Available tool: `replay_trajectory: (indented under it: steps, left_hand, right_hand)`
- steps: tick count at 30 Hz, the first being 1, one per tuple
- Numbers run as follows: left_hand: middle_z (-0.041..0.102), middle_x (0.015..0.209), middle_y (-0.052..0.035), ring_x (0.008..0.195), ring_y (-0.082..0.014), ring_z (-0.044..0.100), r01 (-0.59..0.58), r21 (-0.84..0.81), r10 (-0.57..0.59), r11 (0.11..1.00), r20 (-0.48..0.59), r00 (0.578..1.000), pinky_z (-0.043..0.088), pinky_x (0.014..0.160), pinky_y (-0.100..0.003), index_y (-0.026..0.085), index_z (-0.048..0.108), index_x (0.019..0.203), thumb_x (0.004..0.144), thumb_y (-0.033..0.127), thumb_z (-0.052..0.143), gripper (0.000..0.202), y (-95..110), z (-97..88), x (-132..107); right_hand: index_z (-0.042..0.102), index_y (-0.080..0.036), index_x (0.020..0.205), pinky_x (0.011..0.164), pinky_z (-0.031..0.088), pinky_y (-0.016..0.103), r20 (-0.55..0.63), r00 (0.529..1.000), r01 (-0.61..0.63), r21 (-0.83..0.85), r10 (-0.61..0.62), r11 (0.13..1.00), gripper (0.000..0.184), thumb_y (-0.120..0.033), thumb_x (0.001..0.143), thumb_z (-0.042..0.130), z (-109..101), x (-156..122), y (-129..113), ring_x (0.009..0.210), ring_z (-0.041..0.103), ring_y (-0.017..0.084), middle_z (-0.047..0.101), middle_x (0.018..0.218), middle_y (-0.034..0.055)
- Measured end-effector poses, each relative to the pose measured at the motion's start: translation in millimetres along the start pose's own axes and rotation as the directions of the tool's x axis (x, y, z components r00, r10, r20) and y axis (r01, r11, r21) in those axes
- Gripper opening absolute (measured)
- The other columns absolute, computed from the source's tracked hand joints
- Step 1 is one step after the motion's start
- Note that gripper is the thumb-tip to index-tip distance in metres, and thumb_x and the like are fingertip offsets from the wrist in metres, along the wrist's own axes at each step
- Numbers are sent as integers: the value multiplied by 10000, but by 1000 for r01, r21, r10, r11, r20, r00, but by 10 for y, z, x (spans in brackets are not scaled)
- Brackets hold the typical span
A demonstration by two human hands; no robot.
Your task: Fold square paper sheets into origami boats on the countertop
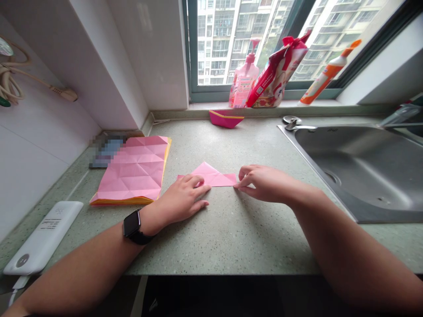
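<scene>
A small folded pink paper lies flat on the green speckled countertop, shaped like a low triangle. My left hand, with a black watch on its wrist, rests on the paper's left end, fingers pressed down flat on it. My right hand pinches the paper's right corner between thumb and fingertips. A finished pink paper boat sits farther back near the window sill.
A stack of creased pink and yellow paper sheets lies to the left. A white power bank sits at the near left. A steel sink fills the right. Pink soap bottle, red bag and orange-capped bottle stand on the sill.
</scene>
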State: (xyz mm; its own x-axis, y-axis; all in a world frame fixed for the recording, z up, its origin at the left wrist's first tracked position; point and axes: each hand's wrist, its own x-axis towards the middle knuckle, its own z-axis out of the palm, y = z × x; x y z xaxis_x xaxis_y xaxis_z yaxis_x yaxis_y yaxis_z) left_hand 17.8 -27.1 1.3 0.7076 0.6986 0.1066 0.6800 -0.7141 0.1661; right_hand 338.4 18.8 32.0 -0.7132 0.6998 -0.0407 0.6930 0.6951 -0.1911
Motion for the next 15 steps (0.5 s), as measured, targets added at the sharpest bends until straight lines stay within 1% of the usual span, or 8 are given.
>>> replay_trajectory:
  steps: [3, 5, 10, 12, 14, 15]
  left_hand:
    - [680, 1442, -145, 1324, -353, 640, -1, 1, 1, 1000, 8, 1000, 541, 1128, -515, 227, 694, 1450, 1103, 450, 706, 413, -3, 5, 1]
    - [678, 1449, -149, 1322, -353, 640, 0, -6, 0, 1000, 6, 1000, 542, 1131, -519, 224, 697, 1448, 1100, 442, 711, 411, -2, 5, 2]
    - [673, 1457, -157, 1337, -368, 643, 12, -29, -12, 1000, 9, 1000, 539, 1142, -552, 232, 721, 1426, 1087, 434, 726, 395, 3, 0, 5]
    - [678, 1458, -152, 1350, -368, 643, 18, -37, -17, 999, 14, 1000, 532, 1158, -559, 241, 715, 1437, 1083, 437, 733, 405, 0, -1, 4]
    - [682, 1479, -147, 1369, -364, 640, 28, -61, -28, 998, 1, 1000, 529, 1169, -560, 247, 672, 1492, 1083, 435, 732, 454, -8, -1, 0]
    - [682, 1494, -149, 1382, -362, 637, 33, -80, -34, 996, -12, 999, 527, 1176, -560, 243, 641, 1524, 1087, 431, 725, 483, -14, 0, -2]
  right_hand:
    - [879, -293, 852, 712, 472, 351, 23, 999, -24, -26, 25, 999, 217, -176, 955, 728, -17, -21, 3, 813, 714, 209, 803, 949, 41]
    - [865, -285, 827, 696, 460, 359, 27, 999, -32, -47, 33, 998, 221, -181, 959, 721, -17, -26, -3, 794, 709, 212, 803, 928, 41]
    - [836, -267, 796, 708, 465, 366, -22, 999, -26, -99, 24, 995, 236, -210, 985, 706, -7, 12, -85, 769, 691, 207, 795, 897, 46]
    - [839, -263, 833, 735, 482, 366, -85, 996, -24, -116, 14, 993, 251, -223, 1018, 673, 24, 59, -166, 791, 692, 207, 795, 924, 53]
    - [863, -271, 967, 780, 509, 367, -173, 985, 0, -118, -20, 993, 229, -239, 1045, 650, 93, 119, -262, 864, 705, 221, 800, 1004, 68]
    - [868, -268, 1031, 796, 521, 372, -211, 976, 24, -118, -49, 993, 225, -239, 1049, 646, 140, 150, -308, 883, 706, 230, 796, 1012, 78]
